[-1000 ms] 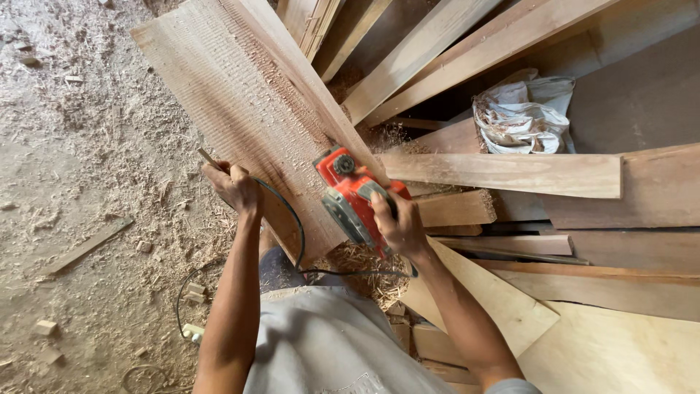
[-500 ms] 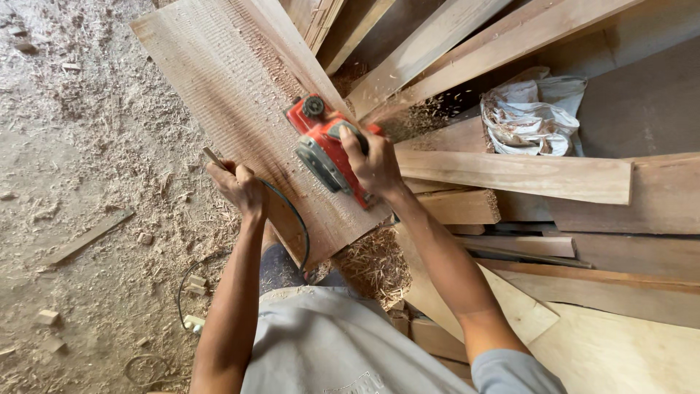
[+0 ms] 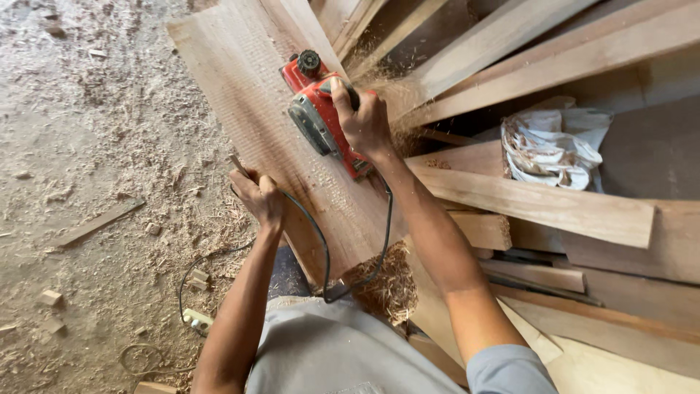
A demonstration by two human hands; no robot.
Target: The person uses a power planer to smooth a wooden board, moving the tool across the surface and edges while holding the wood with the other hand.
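Note:
A wide wooden plank (image 3: 240, 87) slants from the upper left down toward my body. A red electric planer (image 3: 313, 109) rests on its right half, and my right hand (image 3: 362, 120) grips the planer's handle from above. Wood chips spray off the planer's far right side. My left hand (image 3: 257, 195) clamps the plank's left edge, with a thin pencil-like stick between its fingers. The planer's black cable (image 3: 350, 270) loops down over the plank's near end toward my lap.
Several planks (image 3: 539, 204) lie stacked at the right, with a crumpled white bag (image 3: 554, 142) among them. A heap of shavings (image 3: 386, 288) lies by the plank's near end. Sawdust, wood offcuts (image 3: 95, 222) and a white plug strip (image 3: 195, 319) lie on the floor at left.
My right hand has pushed the planer up along the plank, away from me. My left hand has kept its hold on the plank's left edge.

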